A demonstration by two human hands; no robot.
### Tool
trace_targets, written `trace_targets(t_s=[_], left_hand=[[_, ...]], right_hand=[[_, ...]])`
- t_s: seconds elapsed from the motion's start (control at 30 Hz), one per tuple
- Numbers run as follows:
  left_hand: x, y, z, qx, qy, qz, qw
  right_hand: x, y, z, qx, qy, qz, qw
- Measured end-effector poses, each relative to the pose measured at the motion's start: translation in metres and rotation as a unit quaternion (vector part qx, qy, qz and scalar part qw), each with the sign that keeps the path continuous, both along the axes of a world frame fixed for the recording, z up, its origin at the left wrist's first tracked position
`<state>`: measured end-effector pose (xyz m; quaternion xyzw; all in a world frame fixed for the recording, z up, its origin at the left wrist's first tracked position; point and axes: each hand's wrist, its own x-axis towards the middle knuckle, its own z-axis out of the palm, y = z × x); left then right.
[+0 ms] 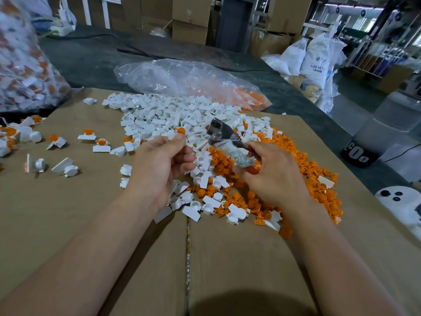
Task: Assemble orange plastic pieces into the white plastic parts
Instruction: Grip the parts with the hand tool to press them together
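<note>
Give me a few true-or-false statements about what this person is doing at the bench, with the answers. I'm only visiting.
1. The left hand pinches an orange-topped part at its fingertips. True.
2. The right hand is empty. False: it grips a tool with a grey head and a wrapped handle.
3. The orange pile lies mostly to the person's right of the white pile. True.
4. The loose parts lie on a metal tray. False: they lie on cardboard.
5. The clear bag behind the piles is stuffed with white parts. False: it lies mostly slack, with orange pieces at its right end.
</note>
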<state>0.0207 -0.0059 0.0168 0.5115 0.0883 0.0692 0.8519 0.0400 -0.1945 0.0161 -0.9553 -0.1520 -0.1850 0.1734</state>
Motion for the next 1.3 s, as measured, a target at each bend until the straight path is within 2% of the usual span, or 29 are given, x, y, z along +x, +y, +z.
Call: trace_targets(t_s=[0.1,0.2,0.4,0.6,0.67,0.73,0.8,0.9,0.97,1.03,1.07,1.3], left_hand=[[0.002,0.002,0.0,-0.046,0.014,0.005,0.999],[0.006,0.011,0.001,-0.131,0.041,0.047,0.989],[0.013,0.038,0.006,-0.323,0.062,0.15,0.932],[0.016,0.059,0.003,-0.399,0.046,0.21,0.892],[0.016,0.058,0.003,-0.38,0.054,0.203,0.901],[0.017,0.053,0.004,-0.281,0.077,0.176,0.94],[0.017,0.045,0.004,-0.121,0.086,0.136,0.98],[0.014,0.033,0.0,0.113,0.07,0.084,0.988],[0.01,0.027,-0.005,0.28,0.039,0.083,0.956],[0.008,0.022,-0.009,0.442,-0.006,0.079,0.894],[0.007,0.02,-0.011,0.495,-0.02,0.075,0.866],[0.01,0.01,-0.021,0.69,-0.023,0.011,0.724]], right_hand=[[0.005,-0.01,-0.002,-0.013,0.014,-0.045,0.999],[0.009,-0.017,-0.004,-0.011,0.04,-0.079,0.996],[0.016,-0.022,-0.006,-0.052,0.094,-0.119,0.987],[0.017,-0.022,-0.007,-0.041,0.108,-0.117,0.986],[0.018,-0.021,-0.007,-0.035,0.122,-0.119,0.985],[0.019,-0.022,-0.007,-0.039,0.134,-0.113,0.984],[0.021,-0.022,-0.007,-0.048,0.144,-0.105,0.983],[0.021,-0.023,-0.008,-0.042,0.147,-0.098,0.983],[0.021,-0.023,-0.008,-0.038,0.147,-0.096,0.984],[0.022,-0.023,-0.009,-0.04,0.152,-0.094,0.983],[0.022,-0.023,-0.009,-0.041,0.154,-0.093,0.983],[0.021,-0.022,-0.009,-0.05,0.157,-0.096,0.982]])
